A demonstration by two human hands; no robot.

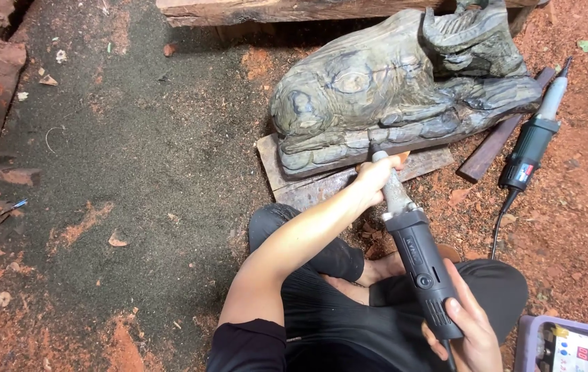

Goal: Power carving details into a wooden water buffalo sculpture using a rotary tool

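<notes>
On the sawdust-strewn floor, the left hand is clamped round the metal neck of a grey die grinder, its tip against the lower edge of the grey-green wood carving at twelve o'clock. The right hand grips the grinder's rear at five o'clock. A second grinder lies at two o'clock, beside the carving.

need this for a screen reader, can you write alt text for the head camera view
A seated person holds a dark rotary grinder in both hands, left hand near its tip, right hand at the rear, against the base of a grey-green carved sculpture on a board. A second grinder lies on reddish sawdust.
</notes>
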